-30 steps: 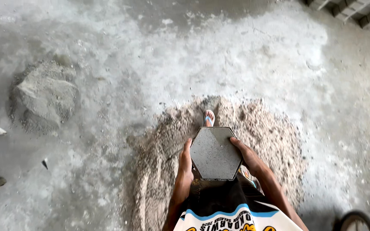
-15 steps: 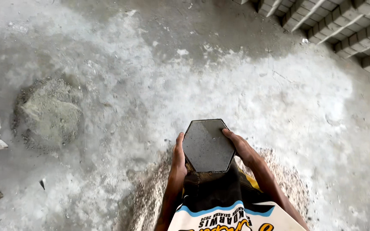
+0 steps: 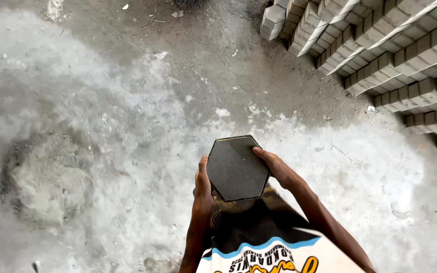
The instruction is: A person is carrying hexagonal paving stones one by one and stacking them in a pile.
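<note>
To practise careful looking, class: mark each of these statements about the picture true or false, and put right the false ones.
1. Both hands hold a six-sided mould. True: the left hand and right hand grip the mould by its sides.
2. The mould is round. False: it has six straight sides.
3. Rows of grey blocks lie at the upper right. True: the blocks lie in rows on the floor.
4. The mould rests on the floor. False: it is held up in front of the person's body.
5. A grey heap lies at the left. True: the heap sits on the floor.
</note>
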